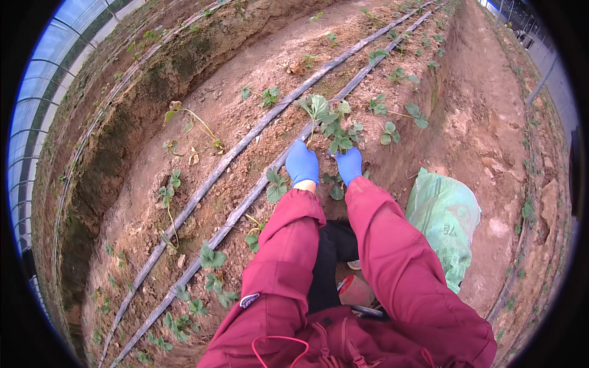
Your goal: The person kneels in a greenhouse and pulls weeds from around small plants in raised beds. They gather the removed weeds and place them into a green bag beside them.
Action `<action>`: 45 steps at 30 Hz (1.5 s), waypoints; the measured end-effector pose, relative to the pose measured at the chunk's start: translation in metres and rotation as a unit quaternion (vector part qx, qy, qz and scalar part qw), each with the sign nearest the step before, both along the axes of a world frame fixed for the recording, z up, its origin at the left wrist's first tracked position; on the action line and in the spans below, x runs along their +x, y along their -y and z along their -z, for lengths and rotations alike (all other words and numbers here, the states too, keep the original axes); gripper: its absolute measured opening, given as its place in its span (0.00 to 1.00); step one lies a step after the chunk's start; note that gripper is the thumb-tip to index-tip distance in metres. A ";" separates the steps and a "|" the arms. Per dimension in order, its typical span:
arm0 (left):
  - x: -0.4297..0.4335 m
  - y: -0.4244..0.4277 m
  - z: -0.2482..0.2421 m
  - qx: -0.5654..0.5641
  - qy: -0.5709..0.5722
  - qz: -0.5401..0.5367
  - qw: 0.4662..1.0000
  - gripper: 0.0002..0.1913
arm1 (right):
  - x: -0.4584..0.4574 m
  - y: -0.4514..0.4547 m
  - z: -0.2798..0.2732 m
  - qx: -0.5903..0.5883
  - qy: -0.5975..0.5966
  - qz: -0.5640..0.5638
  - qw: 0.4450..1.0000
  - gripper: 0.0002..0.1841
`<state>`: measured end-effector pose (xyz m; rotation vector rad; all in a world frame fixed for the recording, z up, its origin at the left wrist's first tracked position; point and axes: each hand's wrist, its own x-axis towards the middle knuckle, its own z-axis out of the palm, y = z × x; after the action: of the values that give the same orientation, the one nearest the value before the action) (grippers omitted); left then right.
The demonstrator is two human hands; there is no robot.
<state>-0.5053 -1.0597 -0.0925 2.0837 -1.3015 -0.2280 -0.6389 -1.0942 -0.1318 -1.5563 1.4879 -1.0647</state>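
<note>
Both my hands wear blue gloves and reach forward over a raised soil bed. My left hand (303,162) is closed on the stalk of a green leaf (316,108), beside the near drip hose. Close to its right, my right hand (348,164) is at the base of a leafy strawberry plant (339,131); its fingertips are hidden by the leaves, so its grip cannot be made out. Small plants (276,186) grow in the soil just below the hands.
Two flat drip hoses (184,214) (221,234) run along the bed. A green woven sack (444,216) lies in the furrow at right. A reddish container (356,290) stands between my legs. Another raised bed (161,78) is at left; greenhouse hoops (53,62) rise beyond.
</note>
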 end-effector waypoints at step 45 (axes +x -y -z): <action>-0.329 -0.328 -0.143 0.188 -0.660 0.538 0.490 0.19 | -0.281 -0.445 -0.185 -0.158 -0.010 0.280 0.947 0.15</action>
<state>-0.8348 -0.7321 0.0504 0.3390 -1.1655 -2.2367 -0.9199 -0.6497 0.0527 -1.3745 1.9054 -1.6828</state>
